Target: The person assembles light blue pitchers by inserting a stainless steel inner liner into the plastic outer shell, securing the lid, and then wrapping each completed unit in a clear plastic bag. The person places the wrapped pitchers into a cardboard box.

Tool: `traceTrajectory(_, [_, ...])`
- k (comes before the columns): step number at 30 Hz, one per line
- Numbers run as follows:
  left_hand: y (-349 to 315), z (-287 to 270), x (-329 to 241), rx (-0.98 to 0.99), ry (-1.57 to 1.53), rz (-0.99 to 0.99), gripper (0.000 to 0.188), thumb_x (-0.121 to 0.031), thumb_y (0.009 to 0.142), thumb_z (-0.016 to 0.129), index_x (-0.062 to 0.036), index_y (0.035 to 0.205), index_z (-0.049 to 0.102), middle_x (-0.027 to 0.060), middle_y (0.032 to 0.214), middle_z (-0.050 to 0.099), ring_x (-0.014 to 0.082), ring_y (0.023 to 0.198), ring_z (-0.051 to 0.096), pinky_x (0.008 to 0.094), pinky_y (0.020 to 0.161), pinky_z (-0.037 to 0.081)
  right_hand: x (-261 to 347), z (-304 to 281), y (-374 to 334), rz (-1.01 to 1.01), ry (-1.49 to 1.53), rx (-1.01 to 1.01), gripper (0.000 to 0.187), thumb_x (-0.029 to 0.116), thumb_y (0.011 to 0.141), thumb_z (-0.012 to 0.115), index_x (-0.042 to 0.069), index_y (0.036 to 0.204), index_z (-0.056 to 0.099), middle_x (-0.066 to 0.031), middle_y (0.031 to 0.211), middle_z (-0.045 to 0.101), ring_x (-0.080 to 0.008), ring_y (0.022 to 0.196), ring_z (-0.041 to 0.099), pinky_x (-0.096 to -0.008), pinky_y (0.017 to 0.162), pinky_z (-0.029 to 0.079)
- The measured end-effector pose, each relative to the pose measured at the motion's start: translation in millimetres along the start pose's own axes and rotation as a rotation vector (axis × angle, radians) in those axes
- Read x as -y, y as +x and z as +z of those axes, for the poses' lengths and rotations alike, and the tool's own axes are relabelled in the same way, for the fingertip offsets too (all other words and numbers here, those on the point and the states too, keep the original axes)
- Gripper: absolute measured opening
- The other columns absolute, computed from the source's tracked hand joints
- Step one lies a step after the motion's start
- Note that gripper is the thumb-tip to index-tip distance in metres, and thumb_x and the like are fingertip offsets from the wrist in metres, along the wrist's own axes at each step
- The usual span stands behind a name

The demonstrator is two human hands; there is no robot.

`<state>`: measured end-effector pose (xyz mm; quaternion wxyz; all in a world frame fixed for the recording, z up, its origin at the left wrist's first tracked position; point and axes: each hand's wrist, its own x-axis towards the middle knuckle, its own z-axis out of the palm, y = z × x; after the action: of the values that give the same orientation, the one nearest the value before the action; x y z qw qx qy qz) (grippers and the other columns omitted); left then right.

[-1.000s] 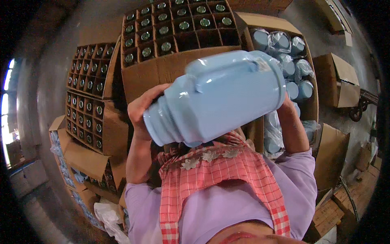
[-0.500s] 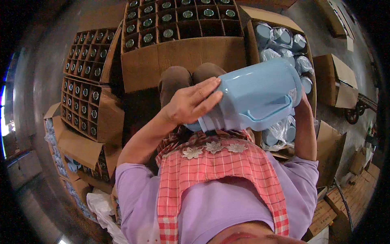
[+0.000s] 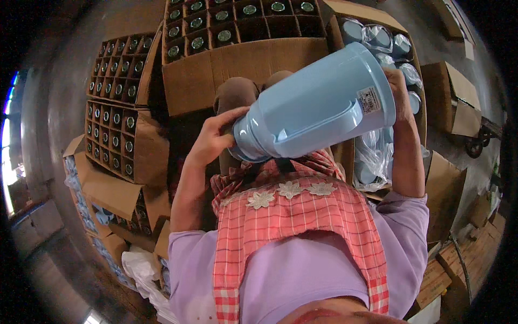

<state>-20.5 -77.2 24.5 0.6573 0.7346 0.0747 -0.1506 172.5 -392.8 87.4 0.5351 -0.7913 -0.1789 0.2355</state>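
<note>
A light blue plastic thermos flask (image 3: 315,102) lies tilted across my lap, its wide base up to the right and its narrower neck down to the left. A long side handle faces me, and a small white label with dark print sits near the base. My left hand (image 3: 216,135) is wrapped round the neck end, thumb and fingers on the rim. Behind the base my right hand (image 3: 396,83) grips the edge; most of its fingers are hidden by the flask.
Ahead stands a divided carton (image 3: 243,62) of round-topped bottles, with several bare cells. Similar stacked cartons (image 3: 148,146) are at left. On the right, a carton (image 3: 337,32) holds blue plastic-wrapped flasks. Beyond it are brown boxes (image 3: 464,116); a white plastic bag (image 3: 140,270) lies lower left.
The flask has tilted, its base rising and its neck shifting left and down. My left hand has moved left and lower along the neck; my right hand has risen with the base.
</note>
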Motion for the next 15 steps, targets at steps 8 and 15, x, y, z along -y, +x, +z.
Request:
traceTrajectory(8, [-9.6,51.4,-75.0,-0.142,0.347,0.39,0.094,-0.021,0.054,0.071,-0.0024,0.135,0.026,0.0179,0.133,0.038,0.0299,0.124,0.035,0.0383,0.102,0.027,66.5,64.2,37.5,-0.481,-0.839,-0.041,0.027,0.023,0.071,0.058,-0.003,0.073,0.06,-0.0176,0.064,0.057,-0.0198,0.055,0.055,-0.0324,0.057,0.044])
traceTrajectory(15, [3.9,41.9,-46.3,-0.685,0.489,0.287,0.043,0.006,0.068,0.053,0.0003,0.111,0.049,0.0134,0.089,0.064,0.0238,0.081,0.063,0.0299,0.073,0.048,74.8,90.9,93.6,-0.858,-1.451,0.317,0.015,0.016,0.071,0.056,0.009,0.069,0.069,-0.0095,0.07,0.064,-0.0244,0.067,0.062,-0.0334,0.06,0.048])
